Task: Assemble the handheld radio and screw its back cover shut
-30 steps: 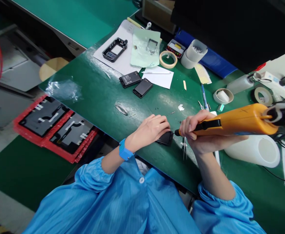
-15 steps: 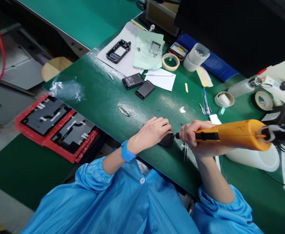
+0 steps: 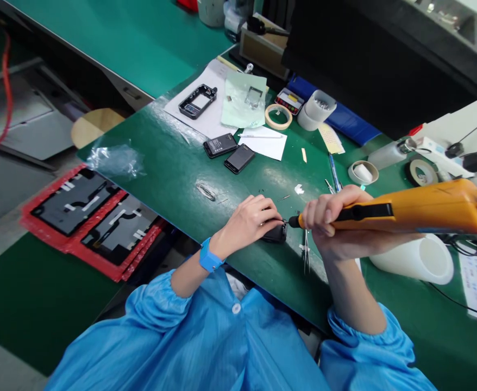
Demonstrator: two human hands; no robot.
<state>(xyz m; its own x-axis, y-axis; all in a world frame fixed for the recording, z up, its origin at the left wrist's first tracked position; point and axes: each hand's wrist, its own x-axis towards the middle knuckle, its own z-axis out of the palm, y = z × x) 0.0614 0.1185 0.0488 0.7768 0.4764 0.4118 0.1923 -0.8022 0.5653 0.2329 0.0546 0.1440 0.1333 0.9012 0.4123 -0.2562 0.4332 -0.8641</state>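
My right hand (image 3: 331, 225) is wrapped around an orange electric screwdriver (image 3: 430, 203), which lies almost level and points left. Its dark tip meets the upper right corner of a small black handheld device (image 3: 276, 233) on the bench. My left hand (image 3: 250, 220) is closed over that device's far side, thumb and fingertips at the same corner; part of the device is hidden beneath. Whether the fingertips also pinch a small part at the tip, I cannot tell. Tweezers (image 3: 306, 252) lie just right of the device, below my right hand.
Two black battery-like blocks (image 3: 239, 158) lie farther back, near an open black casing (image 3: 198, 101) on paper. A coil of thin wire (image 3: 206, 191) is left of my hands. A white roll (image 3: 415, 260) sits under the screwdriver. Red-wrapped panels (image 3: 73, 247) are below the bench's left edge.
My right hand tips the screwdriver, and its rear end has swung up and right. My left fingertips have shifted closer to the tip. The camera view has tilted slightly.
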